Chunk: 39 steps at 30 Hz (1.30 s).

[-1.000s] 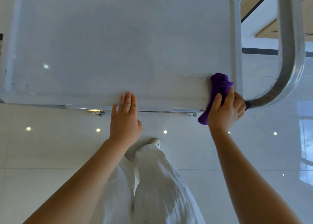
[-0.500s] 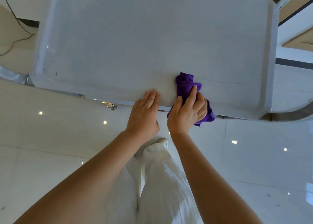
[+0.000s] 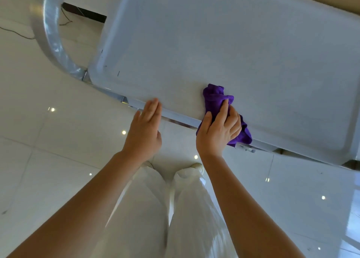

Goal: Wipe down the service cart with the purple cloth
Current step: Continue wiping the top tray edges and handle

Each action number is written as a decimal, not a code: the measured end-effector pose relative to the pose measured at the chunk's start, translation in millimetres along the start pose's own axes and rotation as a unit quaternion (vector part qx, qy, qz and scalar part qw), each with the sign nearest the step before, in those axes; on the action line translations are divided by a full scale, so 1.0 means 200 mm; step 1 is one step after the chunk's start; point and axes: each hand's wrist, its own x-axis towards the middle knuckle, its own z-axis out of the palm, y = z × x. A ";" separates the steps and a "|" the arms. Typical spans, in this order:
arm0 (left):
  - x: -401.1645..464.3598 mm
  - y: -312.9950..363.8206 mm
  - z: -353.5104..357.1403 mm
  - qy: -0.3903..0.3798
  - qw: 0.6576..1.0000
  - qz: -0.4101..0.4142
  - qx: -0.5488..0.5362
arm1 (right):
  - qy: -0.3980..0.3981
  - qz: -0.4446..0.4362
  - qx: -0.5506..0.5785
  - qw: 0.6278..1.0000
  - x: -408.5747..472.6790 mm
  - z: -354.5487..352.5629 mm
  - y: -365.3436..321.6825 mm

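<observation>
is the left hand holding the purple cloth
No, the purple cloth is bunched under the right hand, while the left hand rests flat-fingered on the cart's near edge.

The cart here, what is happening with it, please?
A person is wiping the service cart by hand. The right hand grips a bunched purple cloth and presses it on the top tray near its front edge; part of the cloth hangs over that edge. The left hand lies flat, fingers straight, with its fingertips at the same front edge, further left. The tray holds nothing else. The curved metal handle is at the cart's left end.
</observation>
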 end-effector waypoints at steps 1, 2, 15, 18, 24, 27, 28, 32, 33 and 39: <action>-0.01 -0.02 -0.02 -0.011 1.000 0.012 0.003 | -0.001 -0.011 -0.002 1.000 -0.02 0.03 -0.05; -0.01 -0.03 -0.03 -0.014 1.000 0.020 0.006 | -0.003 -0.021 -0.004 1.000 -0.04 0.06 -0.10; -0.19 -0.48 -0.12 -0.037 0.996 -0.082 -0.026 | -0.045 -0.135 -0.025 0.990 -0.22 0.34 -0.64; -0.21 -0.60 -0.15 -0.028 0.993 -0.107 -0.048 | -0.052 -0.180 -0.041 0.981 -0.24 0.41 -0.73; -0.19 -0.78 -0.17 0.030 0.983 -0.161 -0.088 | -0.038 -0.374 0.023 0.926 -0.29 0.54 -0.80; -0.14 -0.84 -0.15 0.075 0.980 -0.149 -0.112 | -0.041 -0.495 0.054 0.866 -0.30 0.58 -0.78; -0.13 -0.86 -0.14 0.094 0.978 -0.137 -0.123 | -0.043 -0.532 0.061 0.843 -0.30 0.58 -0.77; -0.11 -0.90 -0.13 0.114 0.975 -0.140 -0.129 | -0.052 -0.629 0.073 0.772 -0.25 0.62 -0.72; -0.10 -0.92 -0.11 0.115 0.975 -0.138 -0.132 | -0.056 -0.650 0.078 0.754 -0.23 0.63 -0.71; 0.01 -1.12 -0.01 0.129 0.950 -0.220 -0.180 | -0.074 -0.725 0.059 0.682 -0.20 0.74 -0.65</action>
